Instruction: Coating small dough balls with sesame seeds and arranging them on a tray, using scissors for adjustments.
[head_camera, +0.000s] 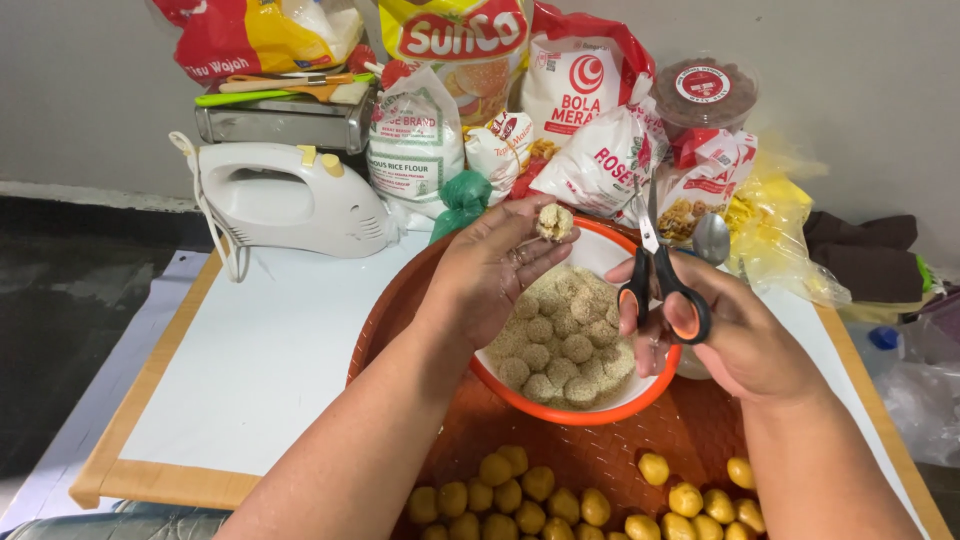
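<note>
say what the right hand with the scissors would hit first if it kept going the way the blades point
The right hand holds the scissors blades-up, toward the white flour bag; that bag probably comes first, though depth is unclear.

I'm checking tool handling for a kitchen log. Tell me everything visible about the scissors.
The scissors have black looped handles with orange-red inner lining and short, shiny metal blades. They stand nearly upright, tips up, blades closed or almost so. The right hand holds them, fingers through the loops, above the rim of the orange-edged bowl.

Both forearms are bare, with no sleeves in view. The left hand (497, 262) and right hand (722, 330) wear no gloves.
</note>
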